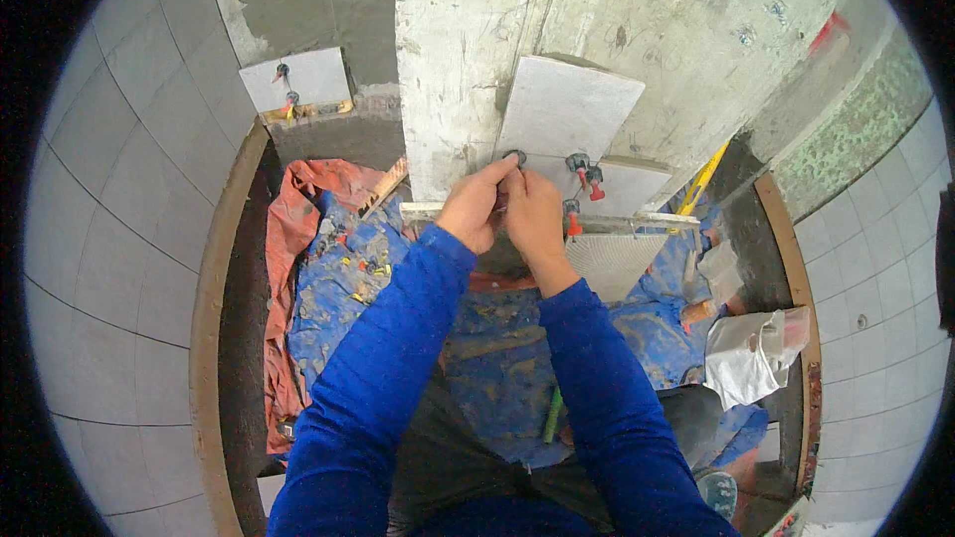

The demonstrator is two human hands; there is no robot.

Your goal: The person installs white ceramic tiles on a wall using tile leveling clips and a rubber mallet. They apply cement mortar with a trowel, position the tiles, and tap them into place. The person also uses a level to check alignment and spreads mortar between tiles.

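My left hand (473, 204) and my right hand (535, 219) meet at the lower left of a pale grey tile (567, 109) on the wall. Their fingers are closed together around a tile leveling clip, whose dark round cap (515, 156) shows above the fingertips. My hands hide the rest of it. Just right of them, black and red tile leveling clips (578, 164) stick out at the joint with the lower tile (632, 189). One more clip (572, 217) sits lower, at the bottom edge of that tile.
A ledge strip (657, 219) runs below the tiles, with a ribbed-back tile (617, 264) leaning under it. Blue sheeting (497, 358) with debris and red cloth (284, 288) cover the floor. Another clipped tile (296, 80) is at left. A white bag (746, 363) and yellow level (704, 179) lie right.
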